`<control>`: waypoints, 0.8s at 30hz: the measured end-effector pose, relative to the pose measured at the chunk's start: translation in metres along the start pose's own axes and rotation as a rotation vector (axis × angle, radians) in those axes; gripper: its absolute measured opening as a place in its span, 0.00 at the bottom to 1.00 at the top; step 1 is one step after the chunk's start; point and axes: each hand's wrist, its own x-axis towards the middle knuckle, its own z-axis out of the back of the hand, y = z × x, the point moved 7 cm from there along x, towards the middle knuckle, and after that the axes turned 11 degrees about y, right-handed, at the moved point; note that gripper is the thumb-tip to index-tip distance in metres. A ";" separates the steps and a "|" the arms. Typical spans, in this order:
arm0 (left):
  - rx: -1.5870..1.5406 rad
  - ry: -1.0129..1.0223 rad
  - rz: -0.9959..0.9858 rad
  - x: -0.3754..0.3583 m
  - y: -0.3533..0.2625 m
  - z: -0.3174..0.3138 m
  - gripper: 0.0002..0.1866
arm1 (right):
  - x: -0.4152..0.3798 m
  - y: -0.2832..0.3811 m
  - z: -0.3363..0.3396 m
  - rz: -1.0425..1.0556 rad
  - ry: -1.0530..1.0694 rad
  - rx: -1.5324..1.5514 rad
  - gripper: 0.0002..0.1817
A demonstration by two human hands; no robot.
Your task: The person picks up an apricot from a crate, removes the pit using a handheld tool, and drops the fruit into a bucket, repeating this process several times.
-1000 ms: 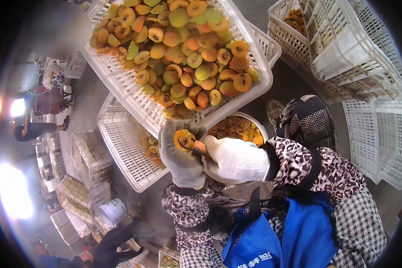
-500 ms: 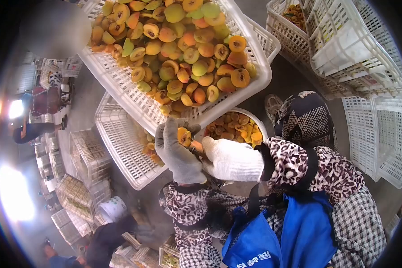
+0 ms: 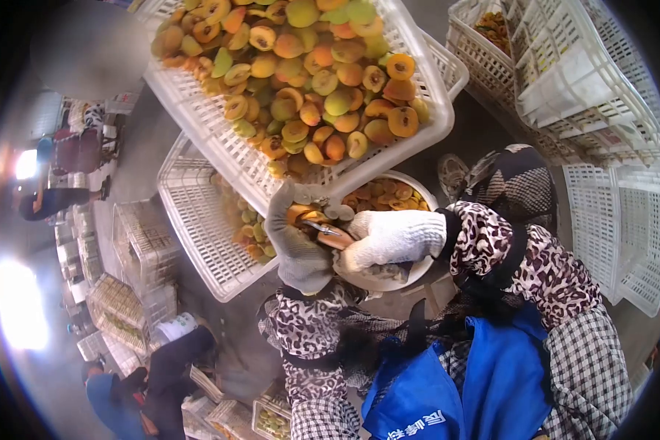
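My left hand, in a greyish glove, is closed around an apricot half. In my right hand, white-gloved, is a small knife with a wooden-looking handle. Its metal blade lies against the fruit, and my fingers partly hide the contact. Just beyond the hands, a tilted white crate carries many halved apricots, some with pits showing. Below my hands stands a white tub containing orange fruit pieces.
Another white crate with fruit sits lower left. Stacked crates rise at the right, with an upright crate nearer me. A person in dark trousers bends at the lower left; another person is farther off among crates.
My hands have shifted slightly, and the knife's blade now shows against the fruit. More of the tub shows below my right hand. The lower-left person has come further into view.
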 end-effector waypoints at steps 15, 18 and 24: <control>1.493 -0.174 -0.291 0.079 -0.040 0.073 0.26 | -0.061 -0.068 0.038 -0.325 -0.524 -1.441 0.27; 1.838 0.075 -0.169 0.126 0.025 0.037 0.25 | -0.065 -0.091 0.054 -0.256 -0.616 -1.469 0.09; 0.709 0.183 0.015 0.116 0.030 0.040 0.26 | -0.091 -0.012 0.034 0.039 -0.850 -1.135 0.15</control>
